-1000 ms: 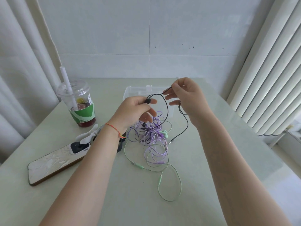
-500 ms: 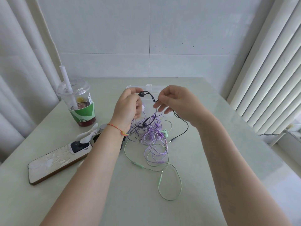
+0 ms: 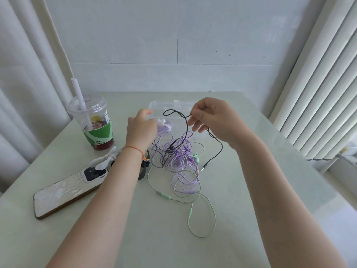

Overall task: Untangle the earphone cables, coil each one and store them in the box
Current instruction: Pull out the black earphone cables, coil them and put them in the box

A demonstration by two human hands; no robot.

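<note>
A: Since 0.5 s ago the left hand has let go of the black earbud and dropped to the purple buds; the right hand has lifted its black loop higher.

B: Largest first: where does everything sit on the table?

A: At the far side stands the clear box, with nothing coiled in it yet. The tangle of purple, green and black cables lies just in front of it.

B: And the fingers?

A: Right thumb and forefinger pinch the black cable, the other fingers fanned out. I'd say that's to raise it clear of the knot. Left fingers curl over the purple buds; whether they actually grip, I cannot tell.

B: Which way does the black cable run?

A: From the pinch it hangs down toward the person's right, and its plug lies on the table pointing back toward them.
</note>
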